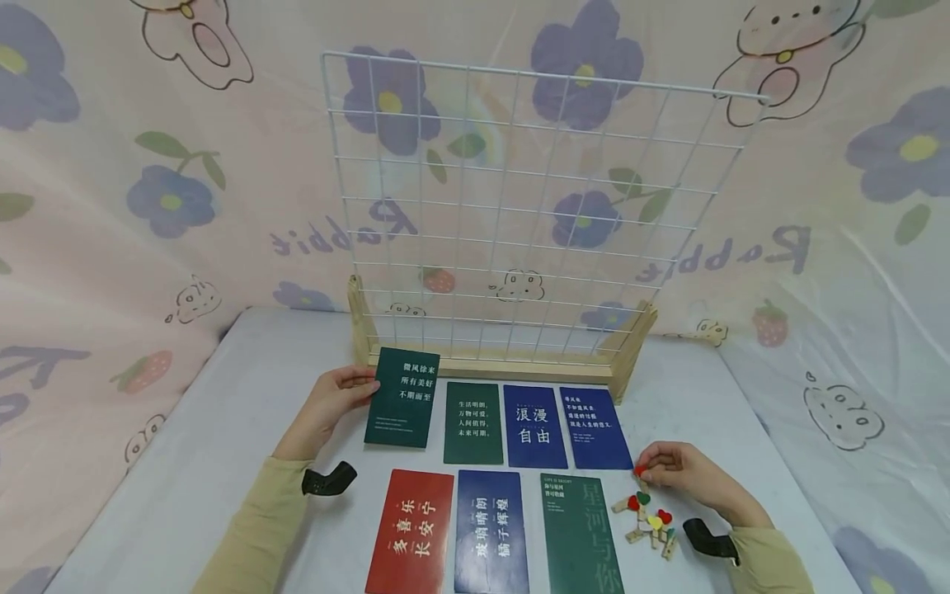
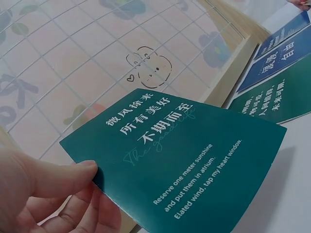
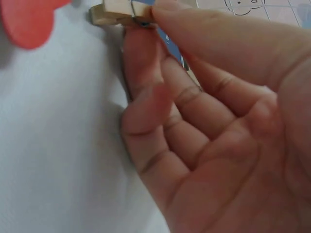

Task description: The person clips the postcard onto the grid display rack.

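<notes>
My left hand (image 1: 337, 404) pinches a dark green card (image 1: 403, 400) by its left edge. The card is raised and tilted in front of the wire grid's left wooden foot, its white lettering facing me. In the left wrist view the thumb (image 2: 73, 174) lies over the card's edge, with the fingers behind. My right hand (image 1: 686, 474) is low at the table's right, beside a small heap of wooden clips (image 1: 655, 528) with red, green and yellow hearts. Between its thumb and index finger it pinches a wooden clip (image 3: 119, 13); a red heart (image 1: 639, 470) shows at the fingertips.
A white wire grid (image 1: 512, 173) stands in a wooden base (image 1: 512, 367) at the back. Before it lie a green card (image 1: 473, 450) and two blue cards (image 1: 538, 396). Nearer are a red card (image 1: 430, 495), a blue card (image 1: 490, 487) and a green card (image 1: 571, 536).
</notes>
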Demonstrator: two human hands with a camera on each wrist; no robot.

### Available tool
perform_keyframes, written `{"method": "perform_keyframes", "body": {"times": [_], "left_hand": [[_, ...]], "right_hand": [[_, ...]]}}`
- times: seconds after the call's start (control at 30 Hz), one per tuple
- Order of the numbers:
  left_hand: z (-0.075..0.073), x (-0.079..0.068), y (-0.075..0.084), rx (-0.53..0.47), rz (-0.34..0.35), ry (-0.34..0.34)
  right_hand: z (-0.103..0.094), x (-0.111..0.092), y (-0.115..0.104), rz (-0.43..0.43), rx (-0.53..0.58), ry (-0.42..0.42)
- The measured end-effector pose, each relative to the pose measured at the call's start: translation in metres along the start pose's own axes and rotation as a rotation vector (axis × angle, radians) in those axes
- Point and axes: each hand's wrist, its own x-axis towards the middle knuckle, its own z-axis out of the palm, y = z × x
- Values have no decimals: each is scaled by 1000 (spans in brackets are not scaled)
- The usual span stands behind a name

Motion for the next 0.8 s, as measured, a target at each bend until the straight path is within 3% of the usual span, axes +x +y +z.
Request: {"method": "perform_keyframes", "body": {"times": [0.23, 0.63, 0.8], "left_hand": [[2, -1, -2, -4, 19, -7], [1, -4, 3, -8, 19, -13], [0, -4, 9, -2, 20, -19]], "right_hand": [[0, 2, -7, -35, -43, 28], [-5, 10, -34, -84, -58, 65], [-3, 15, -51, -101, -74, 121]]}}
